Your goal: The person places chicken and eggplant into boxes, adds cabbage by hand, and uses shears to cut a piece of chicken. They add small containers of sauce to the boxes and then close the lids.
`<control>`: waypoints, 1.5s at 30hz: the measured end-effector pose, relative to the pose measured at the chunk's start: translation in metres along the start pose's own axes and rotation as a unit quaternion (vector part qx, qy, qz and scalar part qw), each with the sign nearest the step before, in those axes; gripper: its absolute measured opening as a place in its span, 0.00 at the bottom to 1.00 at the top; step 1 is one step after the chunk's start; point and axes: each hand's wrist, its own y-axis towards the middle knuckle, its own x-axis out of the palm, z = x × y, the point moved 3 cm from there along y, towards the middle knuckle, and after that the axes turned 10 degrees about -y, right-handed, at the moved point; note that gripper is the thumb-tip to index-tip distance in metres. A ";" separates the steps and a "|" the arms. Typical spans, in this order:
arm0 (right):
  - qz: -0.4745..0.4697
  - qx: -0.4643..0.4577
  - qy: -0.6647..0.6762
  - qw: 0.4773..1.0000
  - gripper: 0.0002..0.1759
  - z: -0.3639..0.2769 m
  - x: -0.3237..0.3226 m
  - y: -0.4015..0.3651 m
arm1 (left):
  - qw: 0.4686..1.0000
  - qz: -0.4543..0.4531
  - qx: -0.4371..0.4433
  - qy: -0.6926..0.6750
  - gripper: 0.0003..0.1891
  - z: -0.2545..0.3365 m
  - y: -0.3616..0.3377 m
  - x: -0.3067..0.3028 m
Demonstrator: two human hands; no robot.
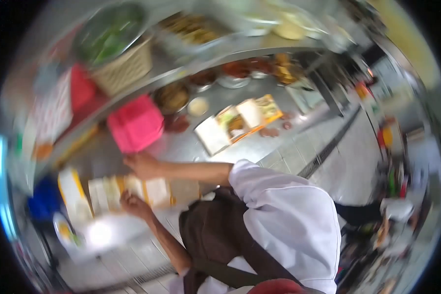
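My right hand, blurred, is just below a bright pink box on the metal counter. Its fingers are smeared, and anything in them cannot be made out. Lower in the view, my left hand is over a row of pale, bread-like pieces on yellow-edged wrappers. Those fingers look bent, but their grip is blurred. Farther right, an orange-edged package has white flaps and food inside. A small pale round bowl sits between it and the pink box.
Several food bowls line the counter's back under a metal shelf. On the shelf are greens in a bowl, a beige basket and a food tray. A plate lies lower left. A person is at the right.
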 end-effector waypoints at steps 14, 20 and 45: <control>-0.143 0.239 -0.472 0.836 0.19 0.465 -0.578 0.078 | 0.992 0.015 0.121 -0.040 0.04 0.124 -0.037 0.160; -0.067 0.183 -0.444 0.875 0.15 0.468 -0.615 0.099 | 0.991 0.019 0.124 -0.053 0.04 0.159 -0.067 0.189; 0.064 0.238 -0.110 0.963 0.16 0.445 -0.647 0.084 | 0.874 -0.289 0.335 -0.202 0.27 0.510 -0.037 0.500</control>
